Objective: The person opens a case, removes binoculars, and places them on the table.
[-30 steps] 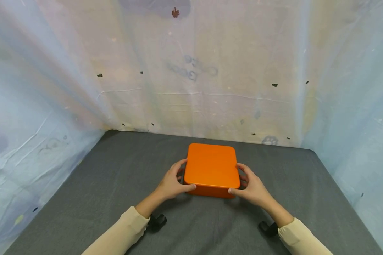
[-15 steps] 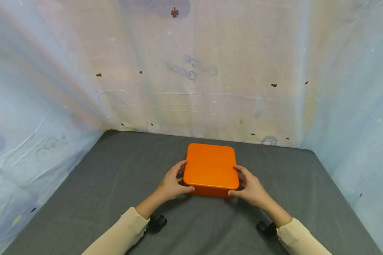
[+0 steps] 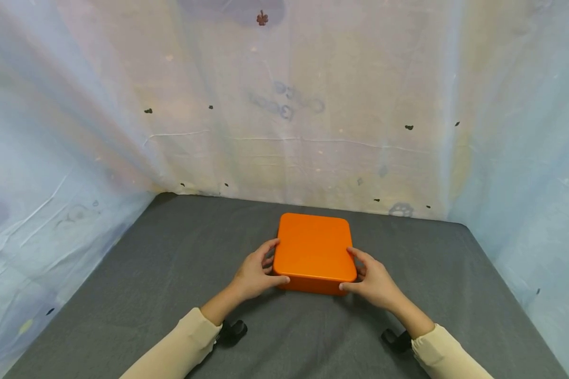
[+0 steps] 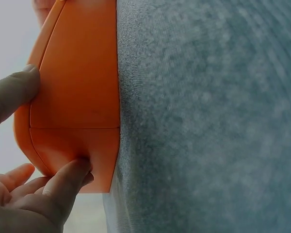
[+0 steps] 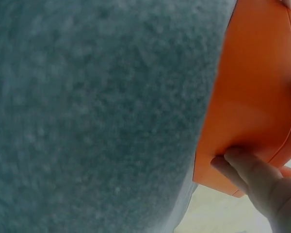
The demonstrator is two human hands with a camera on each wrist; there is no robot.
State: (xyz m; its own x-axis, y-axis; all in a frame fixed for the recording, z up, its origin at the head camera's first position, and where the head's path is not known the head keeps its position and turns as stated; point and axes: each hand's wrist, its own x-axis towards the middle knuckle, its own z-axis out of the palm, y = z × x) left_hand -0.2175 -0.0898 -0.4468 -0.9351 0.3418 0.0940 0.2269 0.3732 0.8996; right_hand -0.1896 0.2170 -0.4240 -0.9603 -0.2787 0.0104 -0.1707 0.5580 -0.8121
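An orange box (image 3: 315, 245) with rounded corners and a lid sits on the grey cloth surface. My left hand (image 3: 256, 271) grips its left side, thumb at the front left corner and fingers along the side. On the opposite side my right hand (image 3: 375, 280) holds the box the same way, its index finger touching the lid's edge. In the left wrist view, a seam runs between the lid and the box body (image 4: 80, 73); one left fingertip presses the side wall. Fingertips of the right hand (image 5: 262, 179) press the wall in the right wrist view. The box's inside is hidden.
Grey cloth (image 3: 185, 252) covers the table around the box. A pale patterned curtain (image 3: 284, 105) hangs behind the table and along both sides. Black wrist straps (image 3: 232, 332) show below the cream sleeves (image 3: 180, 342).
Both hands stay at the box, which keeps its place. The right index finger has shifted slightly onto the lid's edge, and the left thumb has slid down a little.
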